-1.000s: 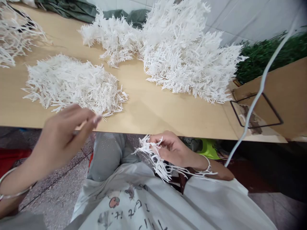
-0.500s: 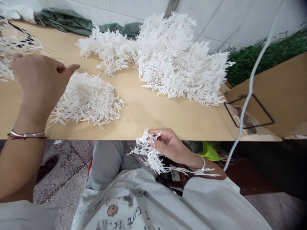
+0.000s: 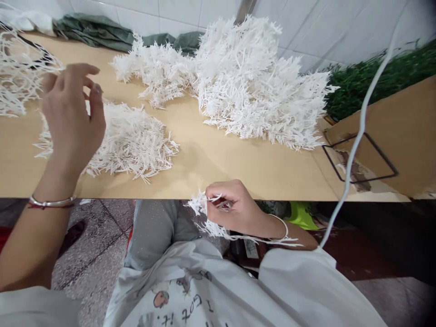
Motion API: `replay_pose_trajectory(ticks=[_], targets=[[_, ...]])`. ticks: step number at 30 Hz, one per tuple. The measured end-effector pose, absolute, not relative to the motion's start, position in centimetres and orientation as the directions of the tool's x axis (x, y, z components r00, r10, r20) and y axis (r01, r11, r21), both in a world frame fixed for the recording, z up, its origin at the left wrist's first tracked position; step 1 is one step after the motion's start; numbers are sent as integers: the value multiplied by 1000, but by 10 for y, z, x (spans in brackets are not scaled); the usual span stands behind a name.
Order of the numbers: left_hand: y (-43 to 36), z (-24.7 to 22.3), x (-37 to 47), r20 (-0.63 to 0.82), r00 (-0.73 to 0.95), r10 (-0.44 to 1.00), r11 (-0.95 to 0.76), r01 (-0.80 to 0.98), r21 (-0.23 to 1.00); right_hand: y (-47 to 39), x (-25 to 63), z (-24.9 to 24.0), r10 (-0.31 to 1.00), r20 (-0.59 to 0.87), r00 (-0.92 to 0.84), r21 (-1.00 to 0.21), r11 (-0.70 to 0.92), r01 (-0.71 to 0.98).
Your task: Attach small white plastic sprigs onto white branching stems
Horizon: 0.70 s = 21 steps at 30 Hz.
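Above the left part of the table is my left hand point(image 3: 73, 113), its fingers loosely bent and the thumb apart, with nothing visible in them. Partly behind it lies a low heap of white branching sprigs point(image 3: 136, 143) that look like plastic. Just past its fingers, at the far left, is a tangle of longer white strands point(image 3: 15, 75). At the table's front edge my right hand point(image 3: 235, 206) is closed around a bunch of white sprigs point(image 3: 195, 203). Some tips poke out by the fingers, and long stems trail below the wrist.
A large white sprig heap point(image 3: 259, 86) fills the table's back, with a smaller clump point(image 3: 156, 68) beside it. Dark green cloth point(image 3: 95, 32) lies along the tiled wall. At right are a cardboard box point(image 3: 405, 131), green artificial foliage point(image 3: 357, 86) and a hanging white cable point(image 3: 363, 113).
My left hand has shifted right, away from the strand tangle, and its fingers have spread. My right hand has turned over the bunch, so fewer sprigs show beyond its fingers.
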<state>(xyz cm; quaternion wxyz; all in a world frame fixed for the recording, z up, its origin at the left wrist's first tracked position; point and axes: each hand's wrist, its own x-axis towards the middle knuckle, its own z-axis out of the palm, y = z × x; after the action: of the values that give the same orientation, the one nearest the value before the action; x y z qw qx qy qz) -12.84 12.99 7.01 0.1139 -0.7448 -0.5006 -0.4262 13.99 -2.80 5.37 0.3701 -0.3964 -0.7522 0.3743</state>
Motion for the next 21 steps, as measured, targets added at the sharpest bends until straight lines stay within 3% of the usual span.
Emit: replay_pose_trajectory(ticks=[2,4,6,8,10,15,18,21], targets=[[101,74,-113,775,176,607,-585,759,286,-28,138,54,854,315,-414,-790,478,385],[67,79,-97,708,390,589,-755,579,309,-28,137,54,834,344,-431,-730,527,436],[36,81,-82,633,646,425,-900,375,221,-28,136,54,821,354,-448,-684,554,475],[15,79,-71,586,743,324,-933,353,69,-28,134,53,809,370,-456,-651,576,495],[5,74,-64,498,811,308,-941,338,31,-29,133,52,808,381,-449,-634,582,509],[-1,66,-65,297,899,322,-925,231,302,-32,137,53,818,227,-528,-734,500,460],[-5,73,-71,181,910,372,-821,232,521,-35,141,58,797,93,-597,-825,397,402],[-8,81,-69,55,923,380,-669,233,705,-37,142,61,689,-2,-725,-910,298,286]])
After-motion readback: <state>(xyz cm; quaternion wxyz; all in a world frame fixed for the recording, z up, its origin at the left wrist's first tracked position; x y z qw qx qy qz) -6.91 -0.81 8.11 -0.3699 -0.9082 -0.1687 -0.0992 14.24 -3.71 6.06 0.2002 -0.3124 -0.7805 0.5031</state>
